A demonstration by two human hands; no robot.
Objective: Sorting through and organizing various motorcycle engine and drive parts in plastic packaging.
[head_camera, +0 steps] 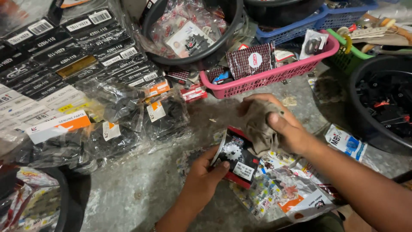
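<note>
My left hand (201, 178) grips a packaged sprocket (237, 156), a black-and-red plastic pack with a white toothed wheel printed on it, tilted up off the grey surface. Just to its right, my right hand (281, 124) is closed on a crumpled brownish-grey cloth (260, 124), which touches the pack's upper right edge. More sealed part packets (287, 193) lie under and in front of both hands.
Black boxed and bagged parts (86, 68) are heaped at the left. A pink basket (274, 75) stands behind the hands, with a black tub (193, 60), a blue basket (309, 23) and a green basket (352, 53) beyond. Another black tub (382, 129) sits at the right.
</note>
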